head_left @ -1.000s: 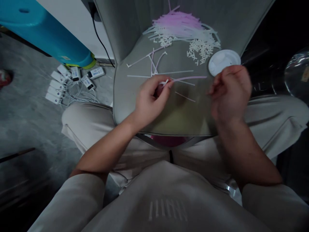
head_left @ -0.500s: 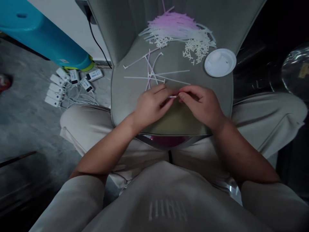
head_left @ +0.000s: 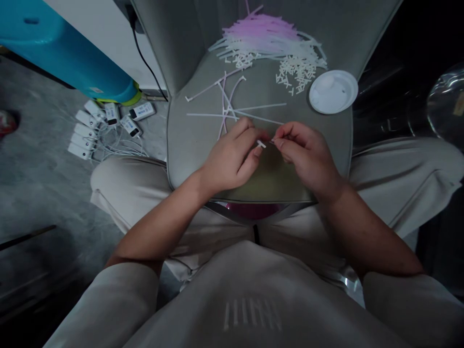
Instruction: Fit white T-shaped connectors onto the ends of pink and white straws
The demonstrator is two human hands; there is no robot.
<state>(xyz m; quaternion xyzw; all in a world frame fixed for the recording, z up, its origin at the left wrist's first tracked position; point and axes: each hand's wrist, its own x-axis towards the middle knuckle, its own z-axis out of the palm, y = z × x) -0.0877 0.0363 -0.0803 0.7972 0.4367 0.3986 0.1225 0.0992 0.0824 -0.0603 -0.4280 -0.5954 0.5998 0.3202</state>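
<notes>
Over the front of the grey chair seat (head_left: pixel 195 150), my left hand (head_left: pixel 234 157) pinches a small white connector (head_left: pixel 261 144) between thumb and fingers. My right hand (head_left: pixel 304 154) is closed just to its right, its thumb and index finger pressed on something tiny that I cannot make out. A small gap parts the fingertips of the two hands. Beyond my left hand lie thin pink and white sticks (head_left: pixel 226 99), some crossed and joined by white connectors. Farther back is a heap of pink and white sticks (head_left: pixel 264 34), with small white connectors (head_left: pixel 297 70) in front of it.
A white round dish (head_left: pixel 333 92) rests at the seat's right edge. On the floor to the left are several white devices (head_left: pixel 85 133) with cables, near a blue object (head_left: pixel 72 53). A black cord (head_left: pixel 147 65) hangs by the chair's left side.
My hands have moved slightly apart. The white connector at my left fingertips now shows more clearly, and my left thumb has shifted lower.
</notes>
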